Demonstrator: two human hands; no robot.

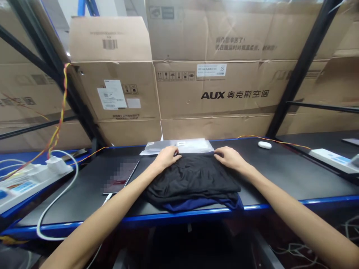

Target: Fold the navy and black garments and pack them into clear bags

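A black garment (193, 175) lies folded on the dark tabletop, with a navy blue piece of cloth (202, 203) showing under its near edge. At the garment's far left corner, my left hand (167, 157) pinches the black fabric between thumb and fingers. My right hand (230, 158) is closed on the far right corner in the same way. Just beyond both hands lies a flat, translucent plastic bag (193, 145) with a small white label. The fabric looks fairly flat with some wrinkles; its exact kind cannot be made out.
A phone or tablet (122, 177) with a white charging cable lies left of my left forearm. Power strips (25, 185) with plugs and wires stand at both sides. A small white case (264, 145) sits at the back right. Cardboard sheets (179, 108) and black posts line the back.
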